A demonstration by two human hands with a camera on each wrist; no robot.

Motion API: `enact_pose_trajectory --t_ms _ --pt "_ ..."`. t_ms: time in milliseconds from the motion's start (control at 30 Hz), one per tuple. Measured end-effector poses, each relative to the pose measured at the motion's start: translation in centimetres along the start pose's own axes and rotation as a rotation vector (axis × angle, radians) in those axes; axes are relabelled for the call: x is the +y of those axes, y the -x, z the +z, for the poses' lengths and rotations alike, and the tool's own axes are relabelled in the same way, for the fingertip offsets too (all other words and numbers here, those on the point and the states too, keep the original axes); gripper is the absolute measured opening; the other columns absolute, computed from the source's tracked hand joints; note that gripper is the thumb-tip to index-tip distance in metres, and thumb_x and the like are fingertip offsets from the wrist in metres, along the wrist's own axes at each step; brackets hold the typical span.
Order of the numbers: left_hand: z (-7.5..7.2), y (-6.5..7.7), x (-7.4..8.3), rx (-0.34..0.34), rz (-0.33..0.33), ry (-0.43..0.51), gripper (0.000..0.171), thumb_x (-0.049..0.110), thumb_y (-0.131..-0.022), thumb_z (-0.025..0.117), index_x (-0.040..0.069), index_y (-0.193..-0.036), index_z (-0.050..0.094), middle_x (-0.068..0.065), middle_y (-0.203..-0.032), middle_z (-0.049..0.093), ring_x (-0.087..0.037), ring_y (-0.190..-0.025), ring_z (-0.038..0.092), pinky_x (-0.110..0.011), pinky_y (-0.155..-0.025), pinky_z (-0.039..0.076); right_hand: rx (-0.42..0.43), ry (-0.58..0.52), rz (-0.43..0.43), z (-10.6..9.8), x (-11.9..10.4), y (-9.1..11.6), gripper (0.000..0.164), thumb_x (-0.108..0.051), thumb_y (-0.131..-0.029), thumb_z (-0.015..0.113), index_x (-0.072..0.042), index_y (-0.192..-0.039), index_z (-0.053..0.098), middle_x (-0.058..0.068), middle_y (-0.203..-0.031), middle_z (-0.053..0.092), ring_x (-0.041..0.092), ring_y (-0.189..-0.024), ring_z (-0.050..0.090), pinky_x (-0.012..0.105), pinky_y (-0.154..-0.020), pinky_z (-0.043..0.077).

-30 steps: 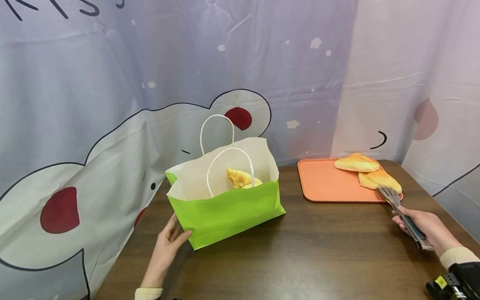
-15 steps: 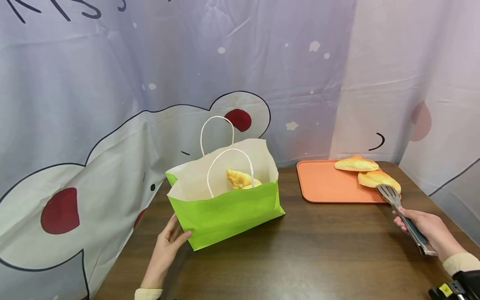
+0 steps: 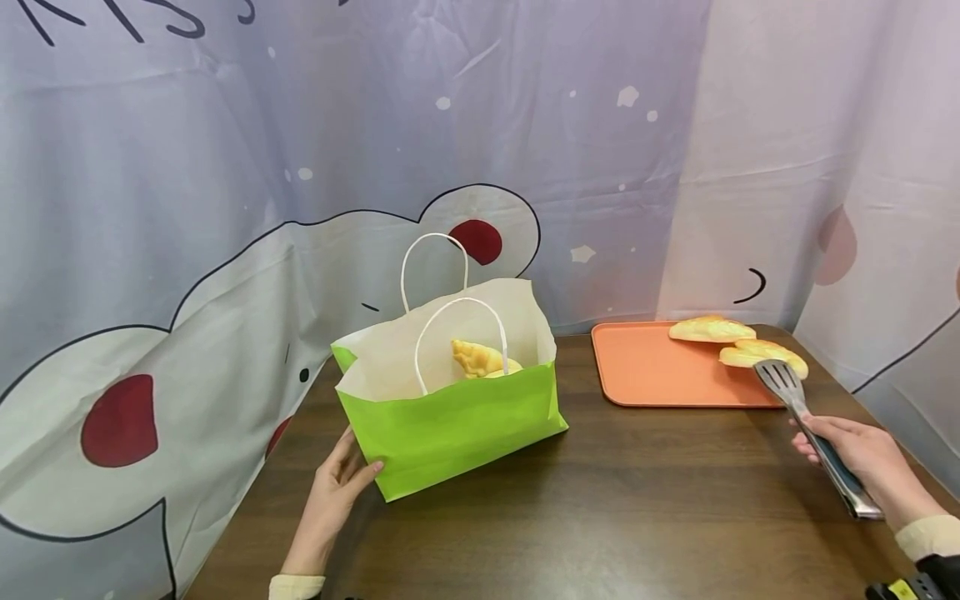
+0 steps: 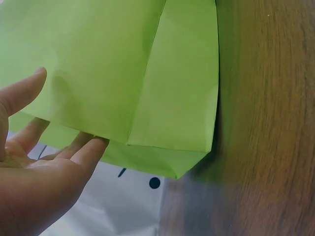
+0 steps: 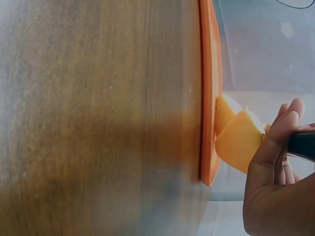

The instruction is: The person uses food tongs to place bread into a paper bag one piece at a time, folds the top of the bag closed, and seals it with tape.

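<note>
My right hand (image 3: 862, 458) grips metal tongs (image 3: 825, 450) with dark handle panels. Their slotted head overlaps the nearer of two golden bread rolls (image 3: 772, 353) in the head view. The right wrist view has this roll (image 5: 239, 140) tilted over the tray's edge, partly behind the fingers. The other bread roll (image 3: 711, 329) lies at the back of the orange tray (image 3: 652, 367). A green paper bag (image 3: 457, 433) with white handles stands left of centre. My left hand (image 3: 333, 492) touches its left side, fingertips behind the side fold (image 4: 127, 142) and thumb extended.
A yellow bread piece (image 3: 480, 358) shows inside the bag. The brown wooden table (image 3: 600, 500) stretches between bag and tray. A printed cloth (image 3: 585, 167) hangs along the back and sides.
The nearer bread roll has risen and shifted slightly right with the tongs, and the right hand has moved slightly right. Left hand and bag keep their places.
</note>
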State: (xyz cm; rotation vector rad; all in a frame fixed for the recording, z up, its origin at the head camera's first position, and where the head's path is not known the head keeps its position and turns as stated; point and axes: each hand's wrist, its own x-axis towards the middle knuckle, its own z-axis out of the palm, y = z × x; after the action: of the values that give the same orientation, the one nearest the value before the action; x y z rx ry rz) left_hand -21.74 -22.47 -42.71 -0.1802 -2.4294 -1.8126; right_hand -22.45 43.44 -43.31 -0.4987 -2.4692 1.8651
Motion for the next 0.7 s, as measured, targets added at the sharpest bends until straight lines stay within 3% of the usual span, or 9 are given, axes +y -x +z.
enact_pose_trajectory --t_ms 100,167,233,333,467,600,700 --pt "0.0 0.0 0.0 -0.001 0.004 0.004 0.072 0.011 -0.096 0.065 0.002 -0.157 0.027 -0.020 -0.167 0.008 -0.051 -0.148 0.021 -0.032 -0.111 0.035 -0.006 -0.034 -0.027 0.1 -0.1 0.4 0.037 -0.021 -0.105 0.047 -0.029 -0.077 0.072 -0.013 -0.065 0.071 0.003 -0.061 0.070 0.024 -0.057 0.058" --pt "0.0 -0.1 -0.1 -0.001 0.008 0.005 0.072 0.011 -0.096 0.065 0.002 -0.157 0.027 -0.020 -0.167 0.008 -0.051 -0.148 0.021 -0.024 -0.109 0.037 -0.018 -0.087 -0.045 0.2 -0.2 0.6 0.043 -0.020 -0.104 0.048 -0.040 -0.070 0.066 -0.012 -0.065 0.071 0.003 -0.059 0.070 0.022 -0.055 0.057" --pt "0.0 -0.1 -0.1 -0.001 0.012 0.007 0.072 0.010 -0.096 0.065 0.002 -0.157 0.027 -0.020 -0.167 0.009 -0.051 -0.148 0.021 -0.024 -0.109 0.036 -0.023 -0.120 -0.062 0.2 -0.5 0.9 0.044 -0.020 -0.104 0.049 -0.041 -0.070 0.066 -0.012 -0.064 0.071 0.003 -0.058 0.069 0.021 -0.054 0.057" --pt "0.0 -0.1 -0.1 -0.007 0.017 0.011 0.072 0.009 -0.096 0.064 0.001 -0.157 0.026 -0.020 -0.167 0.008 -0.051 -0.148 0.020 -0.041 -0.113 0.032 -0.020 -0.167 -0.076 0.3 -1.1 1.1 0.041 -0.018 -0.104 0.051 -0.037 -0.071 0.066 -0.009 -0.064 0.071 0.004 -0.057 0.069 0.022 -0.053 0.056" --pt "0.1 0.0 -0.1 -0.012 0.028 0.016 0.072 0.008 -0.096 0.064 0.000 -0.157 0.026 -0.021 -0.167 0.007 -0.052 -0.148 0.019 -0.051 -0.113 0.026 0.018 -0.071 -0.088 0.6 -2.3 1.5 0.034 -0.022 -0.103 0.053 -0.035 -0.074 0.064 -0.010 -0.064 0.070 0.004 -0.057 0.068 0.023 -0.054 0.057" --pt "0.1 -0.1 -0.3 -0.008 0.033 0.025 0.072 0.008 -0.096 0.064 0.000 -0.156 0.026 -0.021 -0.167 0.008 -0.052 -0.148 0.019 -0.024 -0.109 0.037 0.026 -0.020 -0.120 1.1 -3.4 2.1 0.029 -0.026 -0.103 0.055 -0.037 -0.077 0.063 -0.011 -0.066 0.070 0.005 -0.058 0.067 0.023 -0.055 0.056" --pt "0.1 -0.1 -0.3 -0.006 0.035 0.026 0.072 0.007 -0.096 0.064 -0.001 -0.156 0.026 -0.022 -0.167 0.008 -0.052 -0.148 0.019 -0.021 -0.108 0.036 -0.002 -0.075 -0.159 1.5 -4.1 2.7 0.031 -0.023 -0.103 0.056 -0.038 -0.077 0.067 -0.009 -0.067 0.071 0.005 -0.058 0.067 0.022 -0.054 0.056"
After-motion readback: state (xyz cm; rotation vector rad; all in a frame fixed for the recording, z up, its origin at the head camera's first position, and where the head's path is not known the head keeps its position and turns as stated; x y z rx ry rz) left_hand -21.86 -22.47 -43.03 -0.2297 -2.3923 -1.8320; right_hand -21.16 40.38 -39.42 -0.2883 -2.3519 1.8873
